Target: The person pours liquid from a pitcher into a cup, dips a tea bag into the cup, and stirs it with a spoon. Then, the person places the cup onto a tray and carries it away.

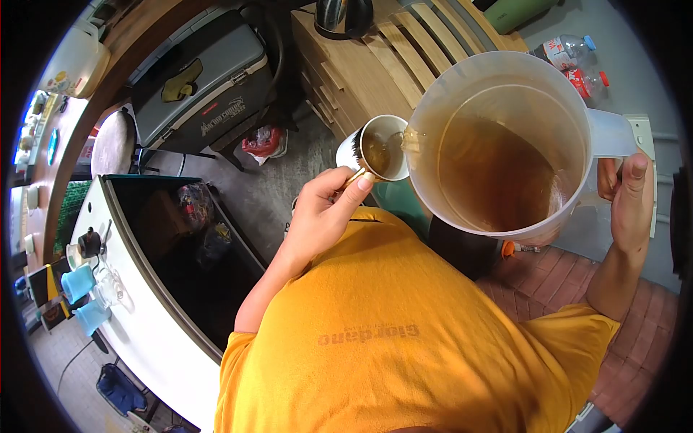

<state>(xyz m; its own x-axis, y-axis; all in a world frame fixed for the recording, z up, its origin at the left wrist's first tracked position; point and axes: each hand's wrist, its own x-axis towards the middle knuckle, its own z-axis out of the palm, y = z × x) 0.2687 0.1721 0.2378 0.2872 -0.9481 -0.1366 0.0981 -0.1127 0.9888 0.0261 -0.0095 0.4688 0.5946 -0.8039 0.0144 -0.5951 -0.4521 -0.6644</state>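
Note:
My left hand (326, 211) is closed on the gold handle of a white mug (349, 150) with a dark pattern on its side. Some brownish liquid (377, 151) shows inside the mug. On the right, my right hand (632, 198) grips the handle of a large translucent plastic jug (462, 90), fingers partly hidden behind the handle. The jug is tilted toward the mug and holds brown liquid (498, 173). Its spout (410, 140) meets the mug's rim, with liquid at the lip.
A wooden slatted bench (411, 54) stands ahead, bearing a kettle (343, 16). Two plastic bottles (570, 52) lie beyond the jug. Left are a grey cooler box (209, 86) and a white counter (155, 310) with blue cups (78, 283). A red bag (264, 141) sits on the floor.

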